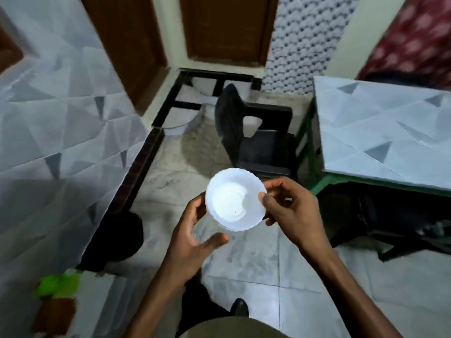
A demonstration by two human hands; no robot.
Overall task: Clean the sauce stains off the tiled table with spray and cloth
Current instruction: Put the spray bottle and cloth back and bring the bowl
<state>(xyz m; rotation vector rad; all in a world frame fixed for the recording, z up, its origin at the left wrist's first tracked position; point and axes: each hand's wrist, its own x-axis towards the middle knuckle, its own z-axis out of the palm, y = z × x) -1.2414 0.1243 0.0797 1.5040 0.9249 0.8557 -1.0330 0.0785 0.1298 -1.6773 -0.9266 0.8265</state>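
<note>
Head view: right hand (292, 211) pinches the rim of the white bowl (231, 203); left hand (192, 230) cups its left side with curled fingers, thumb apart. Beneath, open marble floor (256, 259) runs between the tiled table (380, 132) at right, a black chair (258, 142) and a tiled counter (53, 132) at left.

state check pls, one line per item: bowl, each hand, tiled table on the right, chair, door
white bowl: held in the air above the floor, tilted toward the camera, looks empty
right hand: pinches the bowl's right rim, thumb inside
left hand: fingers curled at the bowl's left wall, thumb off it
tiled table: untouched by either hand
black chair: upright beside the table, unoccupied
door: shut
</note>
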